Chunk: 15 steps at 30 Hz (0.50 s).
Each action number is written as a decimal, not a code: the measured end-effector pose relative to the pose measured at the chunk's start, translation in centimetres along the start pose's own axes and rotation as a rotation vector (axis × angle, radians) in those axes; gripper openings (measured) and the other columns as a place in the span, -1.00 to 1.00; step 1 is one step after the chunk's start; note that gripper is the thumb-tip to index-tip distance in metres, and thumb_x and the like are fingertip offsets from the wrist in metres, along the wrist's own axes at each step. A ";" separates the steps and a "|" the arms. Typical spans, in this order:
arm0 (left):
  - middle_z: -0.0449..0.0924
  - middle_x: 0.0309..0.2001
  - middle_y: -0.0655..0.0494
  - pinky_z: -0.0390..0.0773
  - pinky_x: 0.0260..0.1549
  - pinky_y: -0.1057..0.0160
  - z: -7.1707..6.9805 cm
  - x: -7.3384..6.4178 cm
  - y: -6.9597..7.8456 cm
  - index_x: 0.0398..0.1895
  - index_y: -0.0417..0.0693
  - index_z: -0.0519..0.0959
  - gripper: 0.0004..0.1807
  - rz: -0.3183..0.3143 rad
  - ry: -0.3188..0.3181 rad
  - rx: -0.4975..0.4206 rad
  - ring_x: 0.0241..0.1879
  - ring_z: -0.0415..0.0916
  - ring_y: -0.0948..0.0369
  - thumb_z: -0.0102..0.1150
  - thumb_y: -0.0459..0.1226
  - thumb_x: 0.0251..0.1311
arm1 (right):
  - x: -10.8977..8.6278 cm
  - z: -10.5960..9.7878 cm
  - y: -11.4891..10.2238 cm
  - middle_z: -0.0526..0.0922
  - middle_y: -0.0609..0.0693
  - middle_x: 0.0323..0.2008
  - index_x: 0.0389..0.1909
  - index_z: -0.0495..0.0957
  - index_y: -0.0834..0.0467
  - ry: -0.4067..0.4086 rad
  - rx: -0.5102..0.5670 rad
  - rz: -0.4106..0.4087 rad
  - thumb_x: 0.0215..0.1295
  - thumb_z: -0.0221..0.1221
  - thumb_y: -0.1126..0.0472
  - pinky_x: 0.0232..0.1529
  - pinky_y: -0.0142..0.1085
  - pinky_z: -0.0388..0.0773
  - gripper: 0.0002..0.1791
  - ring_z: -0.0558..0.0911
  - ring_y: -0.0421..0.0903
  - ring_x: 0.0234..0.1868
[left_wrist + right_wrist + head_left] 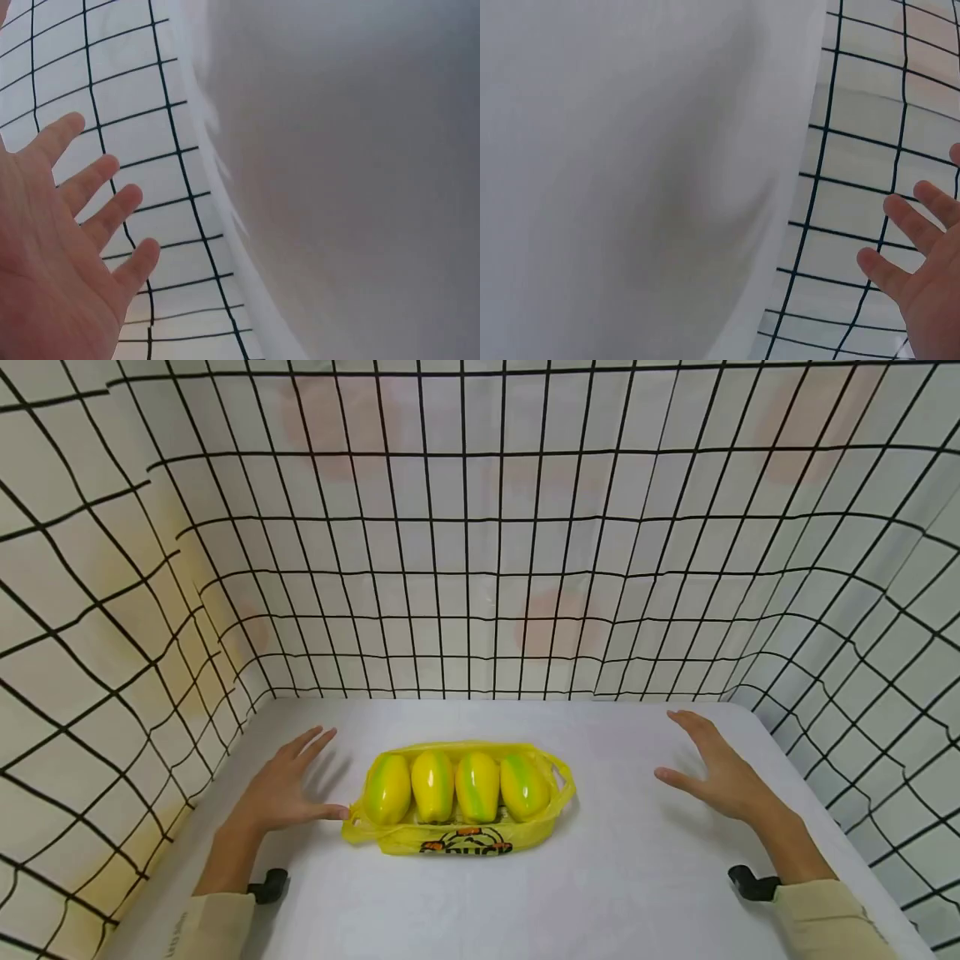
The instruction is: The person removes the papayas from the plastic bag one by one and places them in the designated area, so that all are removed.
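Note:
A yellow plastic bag (470,841) with a printed black and orange design lies on the white table, its top spread wide. Inside sit several yellow-green mangoes (432,787) side by side in a row. My left hand (281,787) is just left of the bag, fingers spread, thumb tip right by the bag's left handle. Well to the right of the bag, my right hand (723,774) hovers over the table with fingers extended and nothing in it. In the wrist views the left palm (60,247) and right palm (937,292) both show bare.
White cloth covers the table (480,910). Behind it and along both sides rise white walls with a black grid (480,552). A small black wrist device (268,887) sits at the left wrist, and a similar black device (753,883) at the right.

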<state>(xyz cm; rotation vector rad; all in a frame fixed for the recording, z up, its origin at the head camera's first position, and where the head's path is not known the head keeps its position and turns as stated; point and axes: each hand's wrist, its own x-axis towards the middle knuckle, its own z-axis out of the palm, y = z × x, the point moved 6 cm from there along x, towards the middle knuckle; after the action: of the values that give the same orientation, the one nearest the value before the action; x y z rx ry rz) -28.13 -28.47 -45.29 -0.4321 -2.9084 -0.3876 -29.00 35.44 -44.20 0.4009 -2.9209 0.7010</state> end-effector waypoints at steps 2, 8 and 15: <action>0.10 0.60 -0.18 0.35 0.22 -0.54 0.2 0.1 0.3 0.65 0.19 0.09 0.42 -0.002 -0.006 -0.014 0.49 0.16 -0.33 0.46 0.49 -0.35 | 0.2 0.3 -0.5 -0.05 0.18 0.65 0.68 -0.14 -0.15 0.003 0.028 -0.005 0.26 0.34 -0.26 0.31 0.53 0.16 0.14 0.09 0.39 0.57; 0.12 0.60 -0.12 0.41 0.18 -0.52 0.9 0.5 1.2 0.64 0.20 0.14 0.41 0.009 -0.020 -0.064 0.49 0.17 -0.27 0.46 0.50 -0.37 | 0.7 1.7 -2.0 0.09 0.17 0.59 0.66 -0.09 -0.19 0.003 0.094 -0.003 0.26 0.36 -0.25 0.33 0.48 0.22 0.10 0.22 0.35 0.51; 0.13 0.60 -0.06 0.42 0.17 -0.52 1.7 0.8 2.0 0.62 0.23 0.17 0.36 0.027 -0.029 -0.111 0.50 0.18 -0.22 0.45 0.49 -0.33 | 1.4 3.3 -3.8 0.18 0.17 0.55 0.64 -0.02 -0.17 0.009 0.129 -0.005 0.28 0.34 -0.22 0.25 0.44 0.39 0.03 0.39 0.40 0.38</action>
<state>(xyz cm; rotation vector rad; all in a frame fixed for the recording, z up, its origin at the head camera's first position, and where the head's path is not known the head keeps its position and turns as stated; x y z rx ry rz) -28.47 -25.90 -46.32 -0.4974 -2.9153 -0.5449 -29.42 30.34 -45.29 0.4162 -2.8738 0.8915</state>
